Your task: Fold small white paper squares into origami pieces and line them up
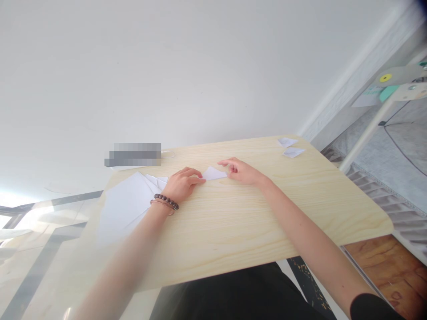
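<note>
A small folded piece of white paper lies on the light wood table, its peak pointing away from me. At its left corner, my left hand has thumb and fingertips closed on the paper. My right hand is at the paper's right end, the index finger stretched out above the table and the other fingers curled. Those curled fingers touch or nearly touch the right tip; I cannot tell which. Beside and partly under my left wrist lie several loose white sheets. A dark beaded bracelet circles that wrist.
Two folded paper pieces lie near the table's far right corner. A blurred-out object stands at the back left against the white wall. The table has rounded corners. A white metal frame rises on the right.
</note>
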Demonstrator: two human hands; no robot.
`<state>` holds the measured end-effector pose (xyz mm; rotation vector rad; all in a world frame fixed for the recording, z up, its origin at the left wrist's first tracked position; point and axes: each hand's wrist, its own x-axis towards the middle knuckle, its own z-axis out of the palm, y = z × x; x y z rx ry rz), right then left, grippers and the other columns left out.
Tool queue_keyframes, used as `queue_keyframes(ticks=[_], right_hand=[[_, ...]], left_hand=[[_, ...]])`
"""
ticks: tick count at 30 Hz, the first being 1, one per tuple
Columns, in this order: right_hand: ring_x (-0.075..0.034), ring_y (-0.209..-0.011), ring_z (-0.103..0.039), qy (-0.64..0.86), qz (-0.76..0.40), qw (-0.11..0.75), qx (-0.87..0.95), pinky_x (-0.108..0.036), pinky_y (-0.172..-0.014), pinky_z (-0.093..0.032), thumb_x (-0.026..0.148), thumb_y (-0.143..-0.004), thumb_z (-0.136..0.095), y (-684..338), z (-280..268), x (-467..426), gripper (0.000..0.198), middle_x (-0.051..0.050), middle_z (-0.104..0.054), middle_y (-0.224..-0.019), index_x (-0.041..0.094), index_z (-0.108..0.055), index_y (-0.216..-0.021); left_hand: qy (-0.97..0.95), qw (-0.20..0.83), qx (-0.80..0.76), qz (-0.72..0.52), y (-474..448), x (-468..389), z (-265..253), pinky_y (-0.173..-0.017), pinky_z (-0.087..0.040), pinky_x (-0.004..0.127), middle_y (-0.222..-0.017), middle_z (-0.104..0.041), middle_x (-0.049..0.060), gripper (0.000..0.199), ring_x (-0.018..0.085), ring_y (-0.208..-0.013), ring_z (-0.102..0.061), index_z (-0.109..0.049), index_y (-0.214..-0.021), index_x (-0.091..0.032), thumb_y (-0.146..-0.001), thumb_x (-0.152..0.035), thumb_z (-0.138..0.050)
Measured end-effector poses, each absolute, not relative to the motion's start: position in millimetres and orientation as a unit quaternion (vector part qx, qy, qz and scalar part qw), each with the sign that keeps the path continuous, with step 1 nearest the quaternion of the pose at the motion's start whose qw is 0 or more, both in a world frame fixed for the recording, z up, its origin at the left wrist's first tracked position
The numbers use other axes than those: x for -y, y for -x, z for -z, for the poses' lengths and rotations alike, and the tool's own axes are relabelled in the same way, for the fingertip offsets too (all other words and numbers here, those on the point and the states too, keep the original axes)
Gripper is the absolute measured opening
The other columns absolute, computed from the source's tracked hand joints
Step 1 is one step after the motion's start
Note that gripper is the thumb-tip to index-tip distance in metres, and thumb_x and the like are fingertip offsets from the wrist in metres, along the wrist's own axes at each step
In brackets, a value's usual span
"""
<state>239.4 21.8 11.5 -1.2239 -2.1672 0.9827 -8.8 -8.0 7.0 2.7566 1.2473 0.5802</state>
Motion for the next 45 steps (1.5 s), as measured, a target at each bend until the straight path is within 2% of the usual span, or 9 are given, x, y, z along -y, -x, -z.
queue_keyframes(ticks=[5,9,12,19,24,29,35,45], right_hand=[[-0.007,-0.065,-0.046,0.448,-0.34,0.261,0.785,-0.023,-0.063,-0.043,0.02,-0.077,-0.048,-234,-9,-18,0.036,-0.004,-0.05,-0.101,0.023,-0.055,-0.111],[-0.008,-0.068,-0.047,0.431,-0.3,0.266,0.808,-0.025,-0.068,-0.043,0.028,-0.078,-0.051,-227,-4,-12,0.028,-0.003,-0.049,-0.097,0.022,-0.061,-0.104],[-0.009,-0.07,-0.049,0.418,-0.27,0.268,0.825,-0.026,-0.072,-0.043,0.028,-0.078,-0.052,-225,-1,-8,0.028,-0.003,-0.049,-0.098,0.024,-0.06,-0.105],[-0.015,-0.092,-0.051,0.395,-0.197,0.297,0.847,-0.03,-0.084,-0.041,0.029,-0.08,-0.053,-222,5,-8,0.029,-0.005,-0.05,-0.102,0.024,-0.06,-0.107],[-0.016,-0.091,-0.047,0.395,-0.119,0.3,0.86,-0.029,-0.079,-0.041,0.028,-0.084,-0.047,-216,2,-7,0.023,-0.004,-0.054,-0.099,0.027,-0.065,-0.097],[-0.016,-0.091,-0.047,0.399,-0.09,0.283,0.868,-0.029,-0.079,-0.04,0.031,-0.086,-0.042,-214,0,-5,0.025,-0.004,-0.057,-0.097,0.028,-0.065,-0.097],[-0.016,-0.089,-0.048,0.365,-0.047,0.285,0.885,-0.03,-0.079,-0.038,0.03,-0.088,-0.04,-209,-1,-2,0.027,-0.003,-0.06,-0.094,0.027,-0.064,-0.099],[-0.015,-0.086,-0.048,0.319,0.045,0.332,0.887,-0.03,-0.074,-0.034,0.025,-0.085,-0.047,-202,2,-1,0.019,-0.002,-0.064,-0.089,0.024,-0.066,-0.089]], left_hand=[[-0.89,0.017,-0.412,-0.197,2,14,-8,-0.077,-0.046,0.03,-0.106,-0.062,0.001,0.022,0.017,-0.098,-0.052,-0.062,-0.089,-0.022,-0.082,-0.019,-0.042],[-0.883,-0.005,-0.424,-0.203,-3,15,-7,-0.075,-0.046,0.03,-0.098,-0.064,0.004,0.019,0.018,-0.094,-0.054,-0.06,-0.092,-0.019,-0.082,-0.025,-0.044],[-0.877,-0.031,-0.431,-0.21,-5,12,-3,-0.073,-0.046,0.029,-0.093,-0.064,0.005,0.023,0.017,-0.09,-0.055,-0.059,-0.098,-0.019,-0.085,-0.027,-0.042],[-0.876,-0.063,-0.43,-0.207,-5,10,-1,-0.067,-0.045,0.027,-0.09,-0.065,0.004,0.023,0.017,-0.086,-0.057,-0.06,-0.095,-0.02,-0.088,-0.025,-0.038],[-0.875,-0.067,-0.432,-0.208,-4,12,-2,-0.065,-0.044,0.026,-0.092,-0.066,0.003,0.022,0.016,-0.086,-0.058,-0.059,-0.094,-0.02,-0.088,-0.025,-0.039],[-0.873,-0.061,-0.41,-0.259,-6,12,-2,-0.072,-0.044,0.027,-0.096,-0.064,0.004,0.021,0.016,-0.09,-0.056,-0.059,-0.095,-0.02,-0.087,-0.026,-0.041],[-0.877,-0.069,-0.378,-0.289,-7,11,-4,-0.073,-0.044,0.027,-0.089,-0.064,0.004,0.015,0.015,-0.085,-0.055,-0.06,-0.086,-0.019,-0.084,-0.023,-0.046],[-0.869,-0.08,-0.343,-0.348,-9,9,-3,-0.075,-0.044,0.03,-0.08,-0.064,0.001,0.007,0.015,-0.083,-0.055,-0.06,-0.079,-0.02,-0.077,-0.018,-0.053]])
